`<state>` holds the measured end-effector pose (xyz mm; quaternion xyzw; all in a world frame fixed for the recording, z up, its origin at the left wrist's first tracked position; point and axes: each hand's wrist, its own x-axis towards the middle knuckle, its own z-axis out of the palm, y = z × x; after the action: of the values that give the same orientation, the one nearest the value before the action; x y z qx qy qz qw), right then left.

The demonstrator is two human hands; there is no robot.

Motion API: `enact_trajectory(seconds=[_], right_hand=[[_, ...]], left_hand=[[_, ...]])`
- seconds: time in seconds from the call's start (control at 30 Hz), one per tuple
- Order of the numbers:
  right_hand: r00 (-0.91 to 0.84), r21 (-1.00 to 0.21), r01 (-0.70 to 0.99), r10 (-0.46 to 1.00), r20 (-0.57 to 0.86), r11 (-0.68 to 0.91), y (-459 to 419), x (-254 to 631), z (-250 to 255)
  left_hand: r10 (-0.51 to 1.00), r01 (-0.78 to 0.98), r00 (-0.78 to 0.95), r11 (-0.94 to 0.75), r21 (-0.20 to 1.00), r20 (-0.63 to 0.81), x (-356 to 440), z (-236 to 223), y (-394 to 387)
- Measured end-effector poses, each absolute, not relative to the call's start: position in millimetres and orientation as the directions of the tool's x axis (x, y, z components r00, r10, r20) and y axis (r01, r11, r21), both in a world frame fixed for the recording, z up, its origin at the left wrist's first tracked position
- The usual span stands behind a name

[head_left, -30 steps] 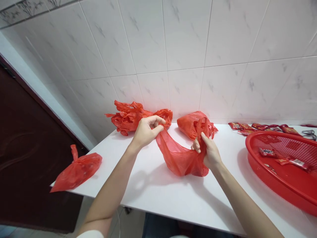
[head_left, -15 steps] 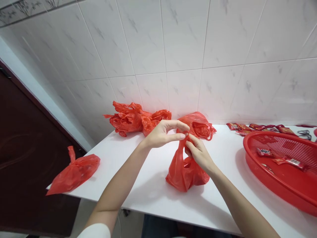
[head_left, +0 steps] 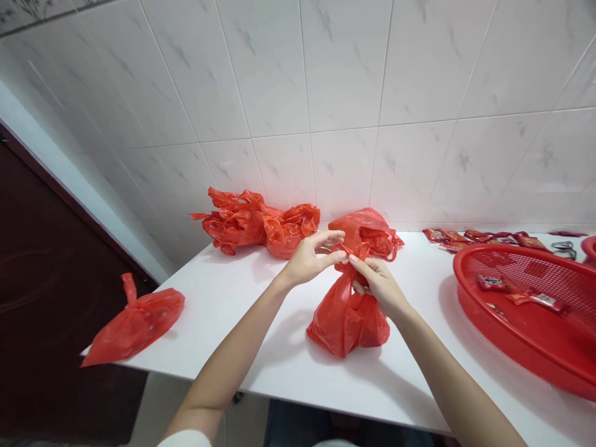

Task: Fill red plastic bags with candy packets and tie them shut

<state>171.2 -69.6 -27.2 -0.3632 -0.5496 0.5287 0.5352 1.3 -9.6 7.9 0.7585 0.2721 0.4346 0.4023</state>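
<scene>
**Pinch is on!**

Here I am with my left hand [head_left: 308,261] and my right hand [head_left: 376,285] close together, both clamped on the twisted handles [head_left: 345,249] of a red plastic carrier bag [head_left: 347,326]. My left thumb and fingers [head_left: 326,239] close on the strip from one side, and my right fingertips [head_left: 357,261] pinch it from the other. The bag sits on the white table [head_left: 209,316] right in front of me, its puffed belly on the top, handles pulled up. Just behind it lies a 2nd red bag [head_left: 365,226], and further left a crumpled bunch of red bags [head_left: 249,223] sits against the tile wall [head_left: 326,81]. Another red bag [head_left: 135,326] lies at the table's left corner. Over on my right, a red plastic basket [head_left: 470,304] holds wrapped snack packets [head_left: 491,283], with more packets [head_left: 484,237] lined along the wall.
</scene>
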Motion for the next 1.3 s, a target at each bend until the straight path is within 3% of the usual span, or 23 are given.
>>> enact_trajectory(seconds=[0.1, 0.17, 0.23, 0.3, 0.4, 0.5, 0.6, 0.67, 0.77, 0.83, 0.93, 1.1, 1.3], right_hand=[[-0.188, -0.970, -0.210, 0.969, 0.162, 0.122, -67.5, 173.8, -28.1], [-0.172, -0.961, -0.263, 0.976, 0.135, 0.087, -65.7, 174.4, -27.9], [-0.156, -0.944, -0.326, 0.982, 0.105, 0.049, -63.8, 174.7, -28.0], [-0.174, -0.925, -0.379, 0.981, 0.081, 0.009, -62.4, 175.5, -28.6], [-0.248, -0.907, -0.419, 0.967, 0.062, -0.049, -61.3, 178.2, -29.9], [-0.277, -0.914, -0.401, 0.959, 0.061, -0.058, -62.3, 179.9, -30.4], [-0.234, -0.965, -0.244, 0.960, 0.153, 0.094, -66.7, 176.9, -31.3], [-0.185, -0.949, -0.013, 0.932, 0.311, 0.314, -70.7, 172.7, -33.1], [-0.166, -0.657, 0.407, 0.759, 0.630, 0.635, -74.7, 167.3, -37.5], [-0.217, -0.425, 0.541, 0.608, 0.764, 0.726, -75.1, 166.3, -40.4], [-0.280, -0.299, 0.533, 0.499, 0.820, 0.792, -74.2, 167.5, -43.2], [-0.304, -0.359, 0.420, 0.502, 0.810, 0.833, -77.1, 168.3, -45.6], [-0.250, -0.328, 0.405, 0.448, 0.858, 0.854, -83.3, 168.3, -54.2]], left_hand=[[0.756, 0.049, 0.408, -0.578, 0.815, 0.512, -4.4, 1.2, -18.7], [0.679, 0.044, 0.397, -0.686, 0.726, 0.618, -7.4, -1.8, -30.8], [0.575, 0.066, 0.454, -0.784, 0.618, 0.681, -10.1, -6.2, -44.5], [0.508, 0.107, 0.570, -0.825, 0.555, 0.645, -13.1, -13.7, -55.3], [0.529, 0.183, 0.670, -0.798, 0.574, 0.521, -18.8, -28.6, -61.4], [0.650, 0.191, 0.564, -0.703, 0.685, 0.509, -23.8, -39.2, -56.9], [0.785, 0.070, 0.332, -0.574, 0.815, 0.524, -23.2, -40.9, -48.2], [0.846, -0.077, 0.273, -0.455, 0.887, 0.457, -18.7, -40.1, -42.9], [0.874, -0.232, 0.370, -0.240, 0.943, 0.314, -7.6, -41.4, -38.7], [0.862, -0.268, 0.440, -0.140, 0.953, 0.251, 0.3, -44.4, -39.4], [0.839, -0.304, 0.507, -0.039, 0.952, 0.196, 8.7, -49.1, -42.9], [0.871, -0.345, 0.485, 0.108, 0.932, 0.078, 9.2, -48.0, -44.3], [0.923, -0.366, 0.363, 0.017, 0.931, 0.126, -4.5, -33.2, -43.8]])
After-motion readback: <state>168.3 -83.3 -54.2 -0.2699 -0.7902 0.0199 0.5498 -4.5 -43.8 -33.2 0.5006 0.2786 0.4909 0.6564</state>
